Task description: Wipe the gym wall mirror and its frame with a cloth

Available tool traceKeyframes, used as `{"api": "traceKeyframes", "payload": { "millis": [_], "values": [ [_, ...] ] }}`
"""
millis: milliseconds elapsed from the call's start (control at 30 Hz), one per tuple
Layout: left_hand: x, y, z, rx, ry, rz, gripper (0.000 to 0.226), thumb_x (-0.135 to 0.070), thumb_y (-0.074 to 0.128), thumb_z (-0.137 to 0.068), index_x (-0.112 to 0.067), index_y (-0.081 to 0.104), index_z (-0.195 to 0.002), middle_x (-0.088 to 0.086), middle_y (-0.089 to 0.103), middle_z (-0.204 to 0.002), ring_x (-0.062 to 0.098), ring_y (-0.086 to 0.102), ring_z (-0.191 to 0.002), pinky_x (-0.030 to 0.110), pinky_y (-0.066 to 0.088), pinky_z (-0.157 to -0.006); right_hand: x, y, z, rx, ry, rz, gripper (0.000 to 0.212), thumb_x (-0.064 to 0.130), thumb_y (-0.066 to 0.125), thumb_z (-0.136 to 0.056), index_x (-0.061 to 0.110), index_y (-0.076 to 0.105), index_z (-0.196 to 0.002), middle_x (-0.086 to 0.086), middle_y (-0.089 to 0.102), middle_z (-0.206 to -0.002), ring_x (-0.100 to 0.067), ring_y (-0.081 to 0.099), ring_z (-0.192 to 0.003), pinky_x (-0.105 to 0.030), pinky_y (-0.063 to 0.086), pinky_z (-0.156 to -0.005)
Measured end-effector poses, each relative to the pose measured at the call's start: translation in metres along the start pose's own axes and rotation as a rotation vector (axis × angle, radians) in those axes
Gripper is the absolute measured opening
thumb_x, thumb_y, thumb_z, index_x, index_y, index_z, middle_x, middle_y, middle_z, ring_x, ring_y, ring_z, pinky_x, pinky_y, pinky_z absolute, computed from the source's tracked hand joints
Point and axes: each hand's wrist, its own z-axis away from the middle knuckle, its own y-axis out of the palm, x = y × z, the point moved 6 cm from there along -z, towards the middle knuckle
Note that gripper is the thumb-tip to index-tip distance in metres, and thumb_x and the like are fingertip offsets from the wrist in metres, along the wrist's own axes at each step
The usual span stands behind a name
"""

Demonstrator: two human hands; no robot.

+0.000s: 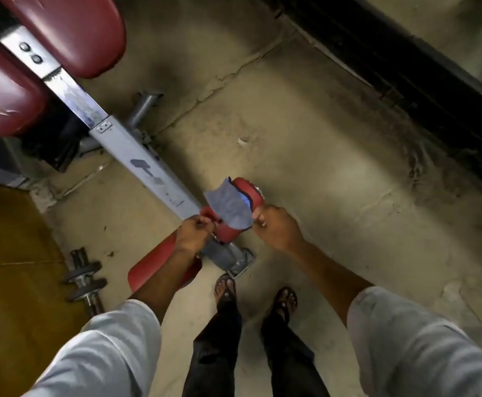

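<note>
Sleeves [105, 348] lead down to the hands: right hand [274, 224] pinches cloth [231, 207] edge, left hand [194, 230] curled just beside it, hold unclear; cloth sits between both, over red pad [245, 187]; mirror unseen.

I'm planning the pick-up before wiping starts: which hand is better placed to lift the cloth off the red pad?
Right. The right hand pinches the near corner of the cloth; the left hand curls beside the red pad, and its hold on the cloth is unclear.
</note>
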Motion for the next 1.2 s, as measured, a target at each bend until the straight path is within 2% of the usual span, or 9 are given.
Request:
{"api": "traceKeyframes", "payload": {
  "millis": [167, 367, 600, 667, 733, 833, 933, 1067, 1200],
  "values": [
    [0.014, 0.014, -0.049, -0.101, -0.102, 0.100, 0.020, -0.026, 0.082, -0.094, -0.012, 0.074, -0.081, 0.006, 0.074, -0.078, 0.021, 0.068, -0.069, 0.034, 0.058, -0.079, 0.011, 0.010, -0.065, -0.083, -0.023, 0.018, 0.028, 0.017, 0.063, -0.097, 0.014, 0.064, -0.125, -0.010, 0.067, -0.110, -0.025, 0.064, -0.101, -0.039, 0.052, -0.083],
    [0.029, 0.022, -0.073, -0.129, -0.220, 0.297, 0.024, -0.023, 0.084, -0.093, -0.010, 0.068, -0.080, 0.011, 0.071, -0.073, 0.023, 0.064, -0.062, 0.046, 0.066, -0.076, 0.005, 0.043, -0.104, -0.092, 0.028, 0.107, 0.053, 0.034, 0.071, -0.097, 0.020, 0.051, -0.144, -0.011, 0.056, -0.130, -0.032, 0.054, -0.124, -0.042, 0.050, -0.093],
    [0.022, 0.026, -0.076, -0.061, -0.165, 0.316, 0.021, -0.013, 0.076, -0.096, -0.012, 0.063, -0.080, 0.017, 0.070, -0.083, 0.031, 0.066, -0.077, 0.049, 0.063, -0.081, 0.007, 0.060, -0.108, -0.194, 0.072, 0.176, 0.055, 0.031, 0.071, -0.097, 0.016, 0.051, -0.146, -0.012, 0.056, -0.135, -0.033, 0.052, -0.127, -0.041, 0.047, -0.101],
    [0.017, 0.023, -0.069, -0.018, -0.134, 0.352, 0.025, -0.014, 0.071, -0.098, -0.014, 0.058, -0.077, 0.020, 0.067, -0.081, 0.033, 0.066, -0.078, 0.043, 0.063, -0.076, 0.010, 0.060, -0.103, -0.196, 0.074, 0.134, 0.045, 0.030, 0.070, -0.095, 0.010, 0.059, -0.134, -0.014, 0.061, -0.130, -0.034, 0.056, -0.124, -0.043, 0.046, -0.103],
    [0.006, 0.016, -0.053, 0.024, -0.118, 0.427, 0.030, -0.014, 0.065, -0.101, -0.016, 0.052, -0.074, 0.015, 0.059, -0.076, 0.025, 0.060, -0.074, 0.029, 0.055, -0.064, 0.012, 0.057, -0.090, -0.198, 0.105, -0.058, 0.030, 0.024, 0.070, -0.095, 0.001, 0.065, -0.115, -0.016, 0.067, -0.112, -0.031, 0.063, -0.109, -0.041, 0.048, -0.095],
    [-0.010, 0.003, -0.018, 0.144, -0.130, 0.569, 0.028, -0.016, 0.063, -0.103, -0.020, 0.056, -0.076, 0.010, 0.060, -0.081, 0.022, 0.059, -0.080, 0.030, 0.049, -0.066, 0.020, 0.042, -0.049, -0.179, 0.162, -0.561, 0.011, 0.000, 0.070, -0.095, -0.007, 0.062, -0.098, -0.019, 0.061, -0.092, -0.025, 0.059, -0.086, -0.037, 0.050, -0.077],
    [-0.036, -0.010, 0.030, 0.316, -0.101, 0.630, 0.016, -0.013, 0.062, -0.107, -0.015, 0.067, -0.092, 0.005, 0.073, -0.082, 0.016, 0.070, -0.071, 0.027, 0.058, -0.061, 0.030, 0.012, 0.012, -0.235, 0.251, -0.968, 0.028, -0.015, 0.071, -0.089, 0.001, 0.060, -0.110, -0.018, 0.065, -0.113, -0.027, 0.063, -0.102, -0.021, 0.055, -0.080],
    [-0.082, -0.009, 0.094, 0.542, -0.054, 0.600, 0.010, -0.010, 0.065, -0.104, -0.005, 0.069, -0.112, 0.017, 0.076, -0.095, 0.021, 0.074, -0.070, 0.032, 0.064, -0.063, 0.038, -0.041, 0.083, -0.380, 0.344, -1.193, 0.049, -0.016, 0.074, -0.085, 0.009, 0.063, -0.126, -0.014, 0.067, -0.128, -0.036, 0.063, -0.124, -0.043, 0.055, -0.103],
    [-0.141, 0.013, 0.147, 0.689, 0.073, 0.567, 0.011, -0.007, 0.062, -0.103, -0.009, 0.071, -0.110, 0.024, 0.069, -0.106, 0.027, 0.071, -0.082, 0.035, 0.064, -0.070, 0.039, -0.106, 0.154, -0.538, 0.266, -1.357, 0.058, -0.019, 0.065, -0.088, 0.010, 0.062, -0.137, -0.005, 0.073, -0.126, -0.022, 0.072, -0.111, -0.032, 0.063, -0.088]
  ]
}}
